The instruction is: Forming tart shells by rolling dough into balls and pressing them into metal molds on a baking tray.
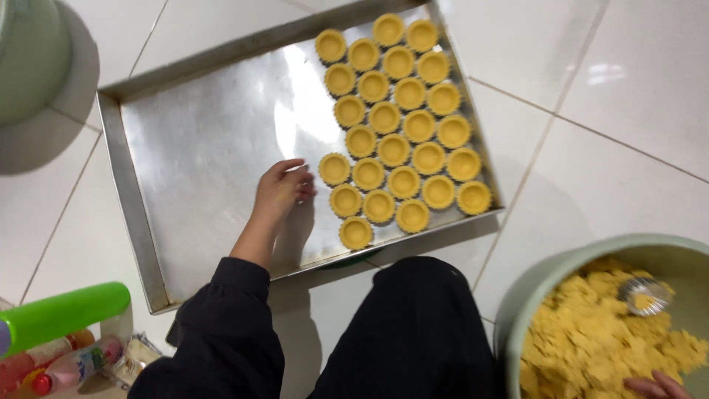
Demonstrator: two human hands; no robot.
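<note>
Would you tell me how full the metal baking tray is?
Partly full: the tray holds tart shells on its right side only; the rest is bare.

Off at my top-left corner sits a pale green rounded plastic tub [26, 55], throwing a grey shadow across the glossy white floor tiles [628, 111]. Down at my lower left, a bright green plastic cylinder [63, 314] lies tilted above a small pink bottle with a red cap [70, 369], and a crinkled clear wrapper [133, 358] rests just beside it.
</note>
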